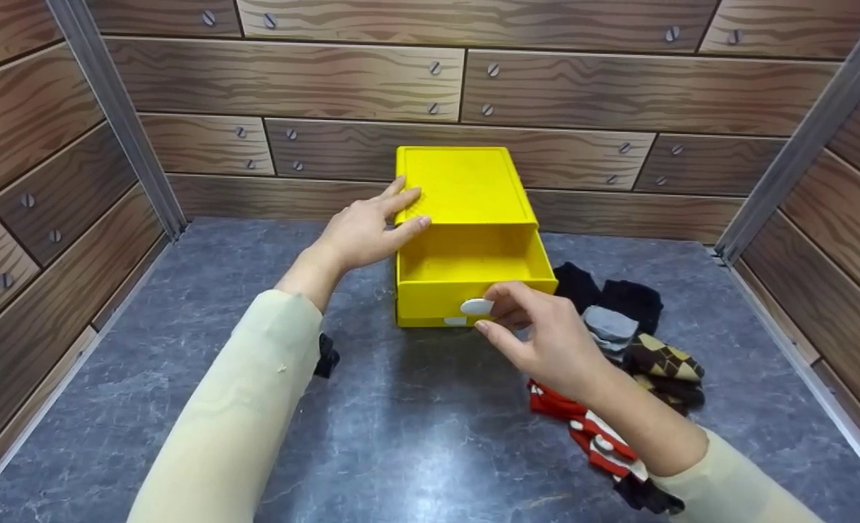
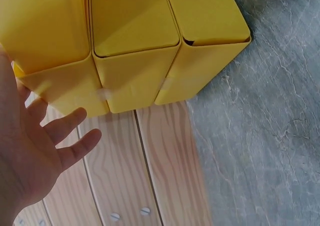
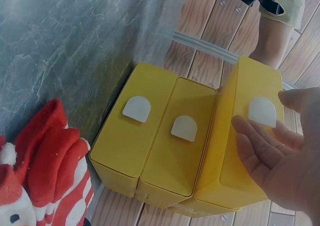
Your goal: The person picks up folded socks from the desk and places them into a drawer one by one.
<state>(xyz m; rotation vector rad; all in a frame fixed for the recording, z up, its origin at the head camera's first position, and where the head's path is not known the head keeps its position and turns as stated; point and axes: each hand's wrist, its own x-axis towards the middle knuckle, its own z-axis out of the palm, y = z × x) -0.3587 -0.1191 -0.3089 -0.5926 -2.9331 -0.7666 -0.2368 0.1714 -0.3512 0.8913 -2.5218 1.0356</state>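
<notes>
A yellow drawer unit [image 1: 466,181] stands at the back middle, its top drawer [image 1: 473,265] pulled out and bare inside. My left hand [image 1: 361,229] rests on the left edge of the unit's top, fingers spread. Around the white handle [image 1: 476,306] of that drawer are the bent fingers of my right hand [image 1: 546,334]. The thumb stands apart below the handle. In the right wrist view, the right hand's fingers [image 3: 257,146] lie along the drawer front beside the handle. Two lower drawers [image 3: 172,141], each with a white handle, are pushed in.
Right of the unit lie folded socks: black socks [image 1: 630,301], grey socks [image 1: 609,325], brown argyle socks [image 1: 666,357] and red-and-white socks [image 1: 604,443]. Wood-patterned walls [image 1: 372,80] enclose the grey marbled tabletop [image 1: 372,443]. A black wrist camera [image 1: 326,357] shows beside the left sleeve.
</notes>
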